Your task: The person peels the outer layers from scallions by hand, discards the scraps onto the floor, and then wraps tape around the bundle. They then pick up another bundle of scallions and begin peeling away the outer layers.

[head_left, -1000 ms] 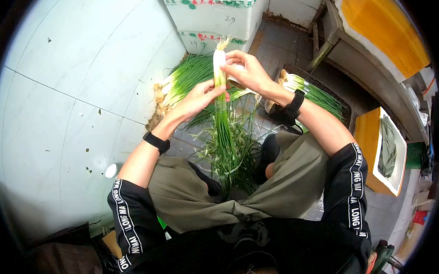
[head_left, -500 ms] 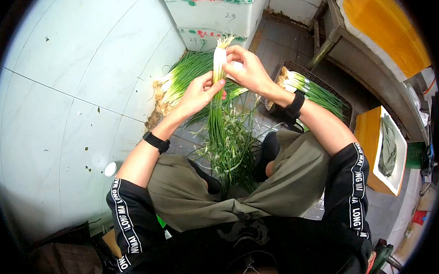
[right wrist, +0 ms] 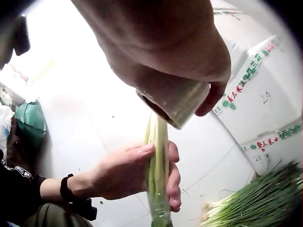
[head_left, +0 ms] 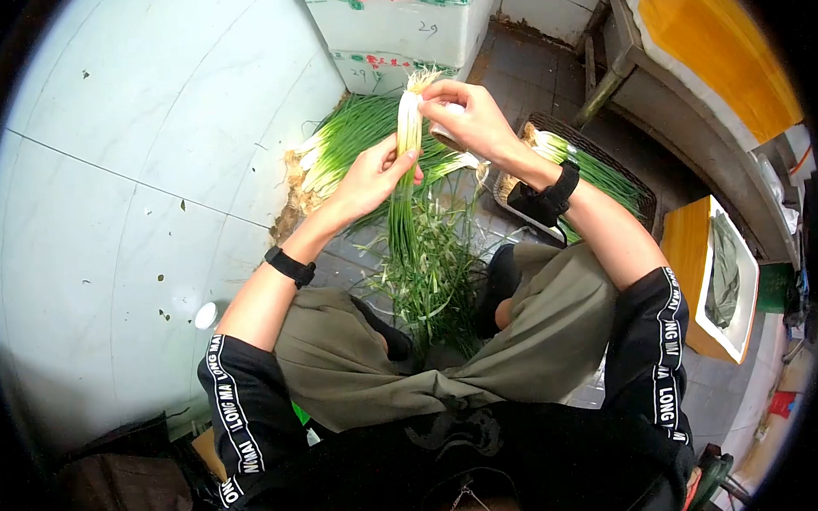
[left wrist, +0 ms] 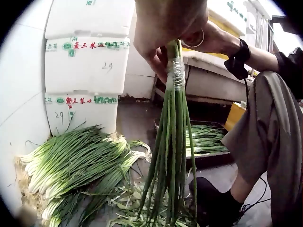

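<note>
A bunch of green onions (head_left: pixel 410 120) stands upright, its roots at the top and its green leaves hanging down. My left hand (head_left: pixel 377 178) grips it around the pale stalks. Clear film (left wrist: pixel 178 75) wraps the bunch below that hand in the left wrist view. In my right hand (head_left: pixel 477 127) is a roll of clear film (right wrist: pixel 182 99), close beside the white stalks; its hollow core shows in the right wrist view. The right fingertips are right at the stalks just under the roots.
Loose green onions (head_left: pixel 347 149) lie in a pile against the wall. Leaf trimmings (head_left: pixel 437 290) cover the floor between the feet. A dark basket (head_left: pixel 646 198) holds more bunches at right. White foam boxes (head_left: pixel 401 30) are stacked ahead; an open foam box (head_left: pixel 743 284) stands far right.
My right hand has shifted slightly up and to the right, and the roll has turned so its end shows. The bunch's leafy end has swung a little left; the left hand still grips it.
</note>
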A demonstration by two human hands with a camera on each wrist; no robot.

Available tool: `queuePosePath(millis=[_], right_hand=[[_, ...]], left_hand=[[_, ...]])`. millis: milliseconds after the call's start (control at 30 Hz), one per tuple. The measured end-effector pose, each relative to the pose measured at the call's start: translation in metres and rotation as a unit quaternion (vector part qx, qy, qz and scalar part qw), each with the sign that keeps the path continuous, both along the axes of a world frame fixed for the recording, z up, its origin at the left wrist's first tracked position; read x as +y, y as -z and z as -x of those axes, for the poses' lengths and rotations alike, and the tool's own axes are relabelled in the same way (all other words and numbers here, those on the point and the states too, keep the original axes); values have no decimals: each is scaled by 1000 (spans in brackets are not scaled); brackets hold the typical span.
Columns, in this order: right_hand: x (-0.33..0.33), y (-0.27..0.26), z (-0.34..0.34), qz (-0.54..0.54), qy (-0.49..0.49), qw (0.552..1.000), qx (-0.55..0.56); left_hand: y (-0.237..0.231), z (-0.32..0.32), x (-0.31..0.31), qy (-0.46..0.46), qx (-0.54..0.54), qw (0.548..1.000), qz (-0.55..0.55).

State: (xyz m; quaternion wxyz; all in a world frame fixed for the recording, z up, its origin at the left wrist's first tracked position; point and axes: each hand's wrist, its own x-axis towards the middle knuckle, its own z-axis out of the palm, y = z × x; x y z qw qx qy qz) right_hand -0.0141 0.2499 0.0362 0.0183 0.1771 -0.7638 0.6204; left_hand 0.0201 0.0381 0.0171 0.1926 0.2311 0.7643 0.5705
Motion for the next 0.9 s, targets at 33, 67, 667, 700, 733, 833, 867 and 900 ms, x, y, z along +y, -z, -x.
queuePosePath(millis=[33,67,667,700,733,833,867,900], right_hand=[[1,1,0,-14,3,1000,8],[1,2,0,-14,3,1000,8],[2,-9,-4,-51,-30,998,15],[2,-10,-3,-26,-37,999,2],[2,-11,-3,-2,-44,999,-10],[5,-21,-7,-24,-39,997,-61],[5,-20,-7,-24,-39,997,-62],[5,-18,-6,-22,-37,997,-65]], left_hand=[[0,-1,0,0,-1,1000,0],[-1,-2,1,3,-3,1000,-1],[-1,-3,-1,5,-8,1000,-7],[-1,-2,-2,11,-8,1000,-17],[-1,-2,-2,11,-8,1000,-17],[-4,-3,-3,15,-10,1000,-15],[-6,-4,-3,8,-4,1000,13],[-8,-5,-2,2,3,999,40]])
